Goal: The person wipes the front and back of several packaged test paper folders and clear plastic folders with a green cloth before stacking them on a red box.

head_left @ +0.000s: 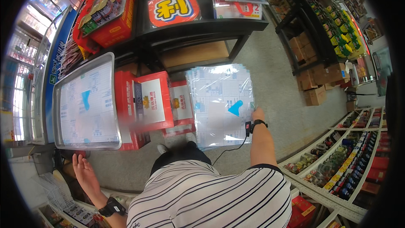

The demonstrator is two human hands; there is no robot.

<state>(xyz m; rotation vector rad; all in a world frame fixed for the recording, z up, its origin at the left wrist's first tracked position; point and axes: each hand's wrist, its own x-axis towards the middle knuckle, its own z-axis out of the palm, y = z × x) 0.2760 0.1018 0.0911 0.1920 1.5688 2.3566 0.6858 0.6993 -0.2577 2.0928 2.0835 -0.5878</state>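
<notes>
My right hand (pixel 258 114) grips the right edge of a stack of glossy film-covered sheets (pixel 218 85), printed with pale grids and a blue shape. The fingertips are partly hidden at that edge. At the lower left, my left hand (pixel 84 172) is raised with its fingers extended and holds nothing. It is just below a metal tray (pixel 117 107), apart from it. A similar gridded sheet (pixel 72 110) with a blue shape lies in the tray. Between tray and stack are red-and-white beer cartons (pixel 155 98).
Beyond the cartons stands a black table (pixel 208 31) bearing an orange sign (pixel 174 9) and plastic-wrapped printed sheets (pixel 237 6). Brown cardboard boxes (pixel 316 96) sit on the floor at right. Shelves of bottles (pixel 329 161) run along the lower right. A cable hangs from my right wrist.
</notes>
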